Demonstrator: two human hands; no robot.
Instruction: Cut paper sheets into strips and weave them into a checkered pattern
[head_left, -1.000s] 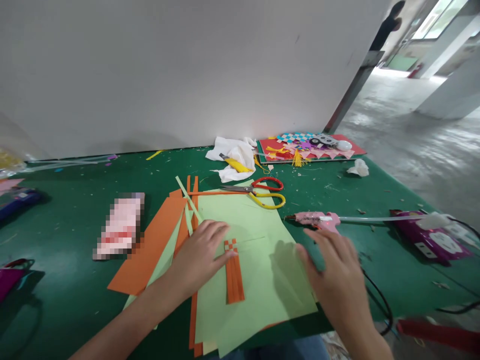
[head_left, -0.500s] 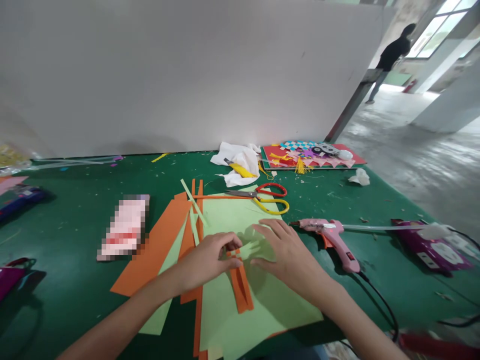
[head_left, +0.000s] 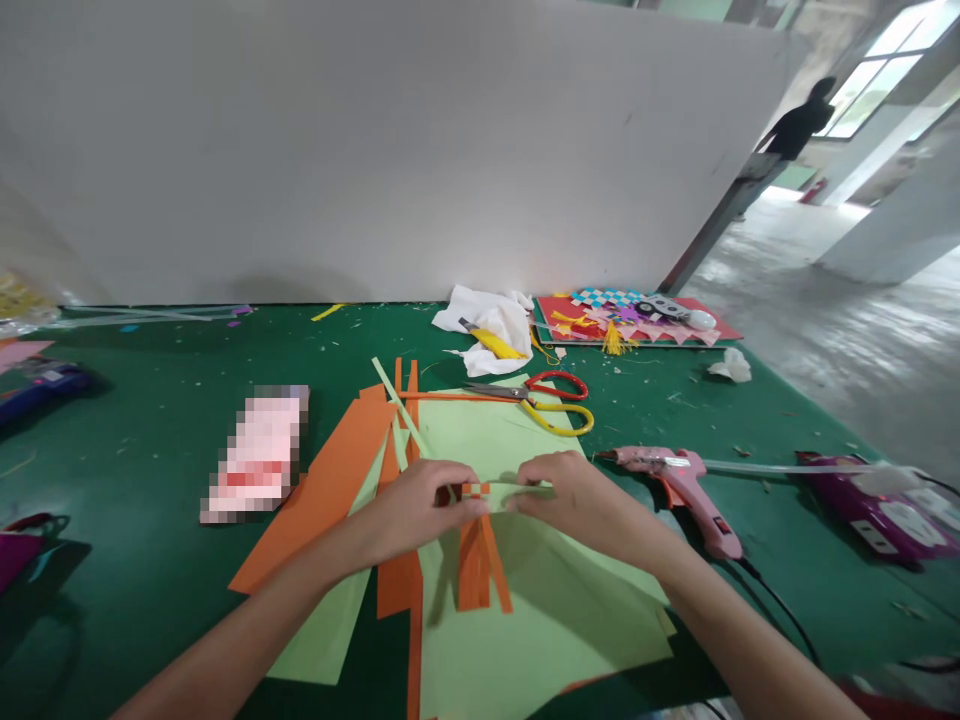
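Between both hands is a small woven piece of orange and light green paper strips (head_left: 474, 570), its orange ends hanging down over a light green sheet (head_left: 555, 620). My left hand (head_left: 427, 505) pinches the checkered woven part at its left side. On the right, my right hand (head_left: 562, 490) has thumb and fingers closed on the green strip ends. Orange sheets (head_left: 322, 485) and loose strips lie to the left of the green sheet. Scissors (head_left: 525, 393) with one red and one yellow handle rest across its top edge.
A pink glue gun (head_left: 686, 485) with a cord lies at right, near a purple pouch (head_left: 870, 505). White tissue (head_left: 487, 325) with a yellow tool and a red board (head_left: 645, 320) of paper crafts sit behind. A person (head_left: 802, 125) stands far off.
My right hand has gone from spread fingers to a pinch on the green strips. The woven piece is turned a little, its orange ends now hanging straighter. The view has shifted slightly.
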